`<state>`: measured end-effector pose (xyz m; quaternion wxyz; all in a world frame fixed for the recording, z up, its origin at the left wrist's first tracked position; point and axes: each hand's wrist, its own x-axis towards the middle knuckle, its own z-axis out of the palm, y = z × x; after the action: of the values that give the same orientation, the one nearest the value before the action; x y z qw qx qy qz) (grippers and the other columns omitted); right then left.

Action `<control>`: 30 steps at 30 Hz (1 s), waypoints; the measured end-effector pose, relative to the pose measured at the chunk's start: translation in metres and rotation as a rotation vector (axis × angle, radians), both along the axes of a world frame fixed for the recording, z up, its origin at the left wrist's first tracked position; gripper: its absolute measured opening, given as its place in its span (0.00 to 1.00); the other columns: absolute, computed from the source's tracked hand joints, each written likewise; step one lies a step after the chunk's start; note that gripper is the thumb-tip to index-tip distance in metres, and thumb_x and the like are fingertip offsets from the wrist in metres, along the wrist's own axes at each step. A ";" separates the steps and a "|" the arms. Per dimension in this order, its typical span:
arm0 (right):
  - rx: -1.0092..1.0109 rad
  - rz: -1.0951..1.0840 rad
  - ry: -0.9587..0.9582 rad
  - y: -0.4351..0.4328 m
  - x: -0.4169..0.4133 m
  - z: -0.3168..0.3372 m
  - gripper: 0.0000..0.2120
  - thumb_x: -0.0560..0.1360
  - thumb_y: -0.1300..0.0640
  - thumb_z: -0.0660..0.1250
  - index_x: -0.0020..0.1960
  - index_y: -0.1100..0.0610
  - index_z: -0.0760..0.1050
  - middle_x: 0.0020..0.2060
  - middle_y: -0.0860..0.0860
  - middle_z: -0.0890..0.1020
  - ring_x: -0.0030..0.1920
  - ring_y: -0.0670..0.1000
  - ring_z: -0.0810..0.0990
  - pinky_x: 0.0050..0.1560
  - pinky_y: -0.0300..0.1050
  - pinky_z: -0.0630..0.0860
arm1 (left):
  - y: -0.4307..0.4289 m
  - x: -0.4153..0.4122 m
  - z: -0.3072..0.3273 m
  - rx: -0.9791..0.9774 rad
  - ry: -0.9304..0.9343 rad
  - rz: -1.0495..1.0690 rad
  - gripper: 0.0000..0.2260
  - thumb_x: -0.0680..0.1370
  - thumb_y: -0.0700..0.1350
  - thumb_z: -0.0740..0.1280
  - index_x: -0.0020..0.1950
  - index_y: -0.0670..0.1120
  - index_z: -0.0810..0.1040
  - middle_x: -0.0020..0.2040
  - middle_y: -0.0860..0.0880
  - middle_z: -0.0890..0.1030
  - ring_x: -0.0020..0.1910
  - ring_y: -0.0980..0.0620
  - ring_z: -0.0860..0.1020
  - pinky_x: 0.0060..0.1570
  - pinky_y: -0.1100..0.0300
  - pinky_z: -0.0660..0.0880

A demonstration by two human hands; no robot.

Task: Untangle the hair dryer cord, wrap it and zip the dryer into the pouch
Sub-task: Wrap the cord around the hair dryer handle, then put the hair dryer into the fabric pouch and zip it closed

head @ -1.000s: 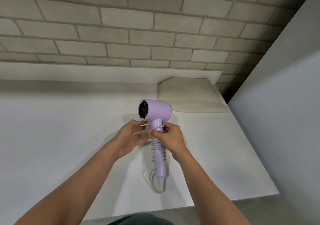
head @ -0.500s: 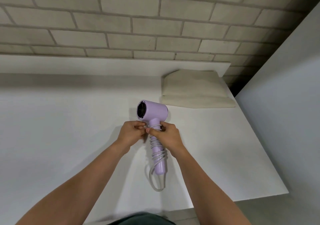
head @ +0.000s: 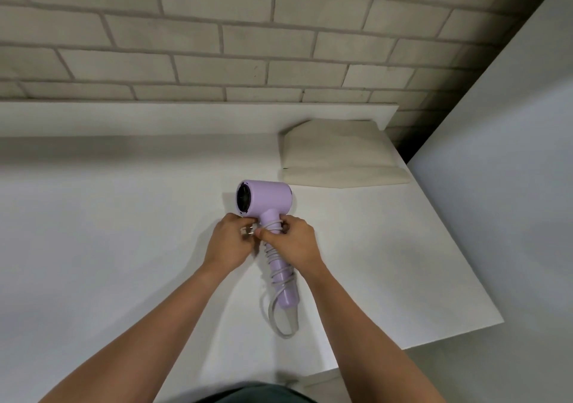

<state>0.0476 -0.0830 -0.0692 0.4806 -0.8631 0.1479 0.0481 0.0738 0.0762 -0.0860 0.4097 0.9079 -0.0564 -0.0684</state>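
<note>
Hair dryer (head: 266, 198) lies on the tabletop (head: 124, 216), cord (head: 284, 336) coiled up its handle with one slack loop left past the butt. Left hand (head: 231, 244) has closed in from a looser spread and now pinches what's probably the plug (head: 250, 231), with the right hand (head: 294, 243) pinching the top coil beside it. Coils unchanged, so the wrap looks at tuck-in stage; pouch (head: 338, 157) beyond lies flat, untouched.

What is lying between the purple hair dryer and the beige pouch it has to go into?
Nothing visible. Only a bare strip of white table separates the hair dryer from the pouch just behind it. The left hand pinches the cord and the right hand grips the handle.
</note>
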 end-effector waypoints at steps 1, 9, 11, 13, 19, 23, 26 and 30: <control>0.000 -0.003 0.004 0.001 0.000 -0.001 0.16 0.70 0.43 0.79 0.49 0.52 0.83 0.40 0.46 0.86 0.41 0.46 0.84 0.40 0.37 0.76 | 0.001 0.000 -0.002 0.006 -0.016 0.002 0.13 0.74 0.42 0.73 0.57 0.50 0.86 0.52 0.44 0.81 0.47 0.44 0.82 0.49 0.56 0.76; 0.131 0.032 0.070 -0.003 -0.008 0.008 0.18 0.70 0.42 0.80 0.53 0.49 0.81 0.46 0.44 0.86 0.47 0.46 0.85 0.51 0.45 0.83 | 0.010 -0.003 -0.005 -0.007 -0.027 -0.009 0.18 0.72 0.43 0.77 0.62 0.45 0.83 0.53 0.44 0.82 0.45 0.50 0.79 0.49 0.62 0.71; 0.156 0.048 0.083 -0.004 -0.010 0.011 0.19 0.69 0.40 0.80 0.53 0.48 0.81 0.47 0.44 0.86 0.48 0.46 0.86 0.53 0.46 0.84 | 0.014 -0.003 -0.006 -0.012 -0.007 -0.017 0.19 0.72 0.42 0.78 0.63 0.45 0.83 0.55 0.44 0.82 0.46 0.49 0.81 0.50 0.62 0.72; 0.157 0.077 0.087 -0.006 -0.013 0.016 0.18 0.70 0.40 0.80 0.53 0.48 0.81 0.47 0.43 0.86 0.48 0.46 0.85 0.52 0.43 0.82 | 0.019 -0.004 -0.005 -0.021 0.022 -0.005 0.19 0.72 0.41 0.77 0.63 0.45 0.83 0.54 0.44 0.83 0.46 0.49 0.81 0.52 0.61 0.73; 0.083 0.074 0.070 -0.035 -0.018 0.020 0.34 0.73 0.33 0.73 0.72 0.51 0.73 0.58 0.45 0.81 0.58 0.47 0.82 0.57 0.40 0.76 | 0.021 -0.027 0.015 -0.040 -0.125 0.132 0.12 0.76 0.42 0.74 0.59 0.49 0.83 0.43 0.53 0.80 0.35 0.57 0.77 0.44 0.60 0.72; 0.051 -0.015 -0.048 -0.082 -0.015 0.030 0.28 0.77 0.37 0.70 0.71 0.52 0.76 0.56 0.46 0.83 0.53 0.44 0.82 0.49 0.32 0.73 | -0.017 -0.030 0.047 -0.105 -0.275 0.110 0.13 0.76 0.41 0.73 0.59 0.51 0.82 0.43 0.54 0.80 0.35 0.58 0.75 0.40 0.61 0.74; 0.005 -0.084 -0.110 -0.126 -0.008 0.040 0.22 0.79 0.40 0.70 0.67 0.52 0.79 0.53 0.45 0.83 0.52 0.42 0.81 0.50 0.33 0.74 | -0.060 -0.013 0.065 -0.113 -0.326 0.056 0.10 0.77 0.43 0.72 0.58 0.51 0.83 0.45 0.55 0.79 0.40 0.54 0.78 0.46 0.56 0.78; -0.148 -0.128 -0.186 -0.191 0.013 0.044 0.20 0.81 0.44 0.69 0.67 0.54 0.79 0.56 0.47 0.82 0.52 0.45 0.80 0.54 0.38 0.75 | -0.118 0.027 0.076 -0.076 -0.358 -0.001 0.09 0.79 0.47 0.71 0.58 0.53 0.83 0.45 0.57 0.78 0.42 0.54 0.78 0.45 0.61 0.75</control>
<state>0.0611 -0.2745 -0.0253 0.4295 -0.8856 0.1604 -0.0740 0.1005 -0.0414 -0.0100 0.4271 0.8894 -0.1313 0.0962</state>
